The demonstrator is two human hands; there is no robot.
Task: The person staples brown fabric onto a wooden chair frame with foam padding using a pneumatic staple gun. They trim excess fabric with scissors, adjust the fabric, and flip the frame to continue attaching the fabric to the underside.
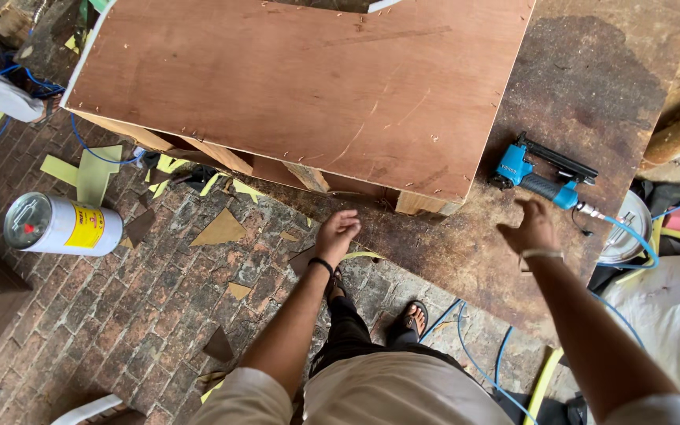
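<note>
Figure: view from above, standing at a low work board. Your right hand (530,228) hangs with fingers spread and loosely curled, holding nothing, just short of the blue pneumatic nailer (541,178), which lies on its side on the dark worn board (592,86) beside the plywood box (301,86). Your left hand (337,233) is half curled and also empty, hovering near the box's front corner where a pale wooden block (426,205) shows beneath the panel. To take up the nailer well, close on the dark grip rather than the magazine, keep your finger off the trigger, and let the blue air hose (627,240) trail free so it does not snag the box edge; steady the box with the left hand away from the nailing line. Surface: plywood top scratched, with small chips scattered over it. Room: brick floor (120,315) littered with triangular offcuts (220,230) and yellow-green strips (92,171); a white cylindrical can with a yellow label (63,225) lies at left; your sandalled feet (413,317) stand at the board's edge; white cloth (674,315) at right
</note>
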